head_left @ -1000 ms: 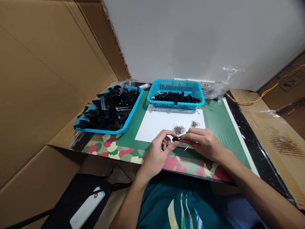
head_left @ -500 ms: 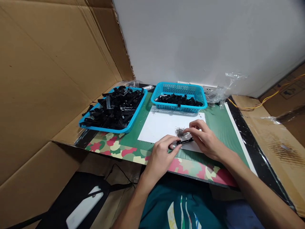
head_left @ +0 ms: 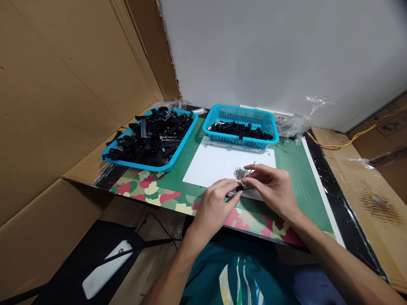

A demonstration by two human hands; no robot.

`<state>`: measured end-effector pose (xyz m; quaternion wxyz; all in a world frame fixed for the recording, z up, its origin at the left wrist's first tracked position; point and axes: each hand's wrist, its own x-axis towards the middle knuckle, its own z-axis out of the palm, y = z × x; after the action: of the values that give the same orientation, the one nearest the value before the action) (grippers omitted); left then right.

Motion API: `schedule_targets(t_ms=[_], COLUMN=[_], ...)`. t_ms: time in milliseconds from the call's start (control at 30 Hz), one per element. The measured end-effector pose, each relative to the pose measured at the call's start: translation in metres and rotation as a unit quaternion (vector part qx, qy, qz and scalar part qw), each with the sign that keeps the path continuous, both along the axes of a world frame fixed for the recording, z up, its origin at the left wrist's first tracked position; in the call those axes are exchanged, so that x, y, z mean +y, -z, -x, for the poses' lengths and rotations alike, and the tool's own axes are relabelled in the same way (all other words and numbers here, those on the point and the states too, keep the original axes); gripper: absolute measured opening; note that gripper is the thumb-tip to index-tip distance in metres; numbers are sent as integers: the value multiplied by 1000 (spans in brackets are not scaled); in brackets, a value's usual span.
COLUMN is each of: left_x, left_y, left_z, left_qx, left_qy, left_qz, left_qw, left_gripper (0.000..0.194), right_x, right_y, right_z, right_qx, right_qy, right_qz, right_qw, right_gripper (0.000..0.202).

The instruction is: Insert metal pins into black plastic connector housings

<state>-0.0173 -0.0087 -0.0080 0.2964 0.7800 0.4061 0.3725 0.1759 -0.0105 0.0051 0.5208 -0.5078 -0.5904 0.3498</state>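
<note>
My left hand (head_left: 218,201) is closed on one end of a small black plastic part (head_left: 239,187), holding it low over the front edge of the white sheet (head_left: 210,163). Between the thumb and fingers of my right hand (head_left: 275,188) is a slim, pale metal tool (head_left: 252,167), probably tweezers, slanting up past the fingertips. Its lower end is close to the black part; whether it touches cannot be made out, as the fingers cover much of both. Just beyond the fingertips lies a heap of tiny metal pieces (head_left: 240,173), too small to name.
A blue basket (head_left: 173,163) heaped with black plastic parts stands at the left, and another blue basket (head_left: 240,139) with fewer parts at the back. Plastic wrap (head_left: 294,126) lies at the back right beside a yellow cable (head_left: 352,140). Cardboard (head_left: 79,76) walls the left side.
My right hand has turned and come left to the black part, and its tool now stands more upright. My left hand keeps hold of the part. The view has shifted slightly.
</note>
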Motion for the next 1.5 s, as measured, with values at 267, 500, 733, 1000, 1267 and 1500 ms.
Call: schedule_targets(t_ms=[267, 500, 733, 1000, 1267, 1500], left_x=[0, 0, -2, 1, 78, 177], left_y=[2, 6, 5, 3, -49, -95], left_z=[-1, -2, 0, 1, 0, -5], left_qx=[-4, -3, 16, 14, 15, 231], left_qy=[6, 12, 10, -3, -156, -245], left_qz=[10, 4, -2, 3, -66, -123], left_qw=[1000, 1000, 1000, 1000, 986, 933], left_gripper=[16, 17, 15, 13, 23, 18], right_x=[-1, -1, -2, 2, 15, 17], right_y=[-1, 1, -8, -2, 13, 31], right_z=[6, 6, 6, 10, -14, -8], right_qx=[-12, -48, -140, -58, -49, -213], right_qy=[21, 16, -23, -26, 149, 60], right_qz=[-12, -21, -20, -19, -158, -272], right_qw=[1000, 998, 990, 998, 975, 936], right_gripper=[14, 9, 18, 19, 17, 21])
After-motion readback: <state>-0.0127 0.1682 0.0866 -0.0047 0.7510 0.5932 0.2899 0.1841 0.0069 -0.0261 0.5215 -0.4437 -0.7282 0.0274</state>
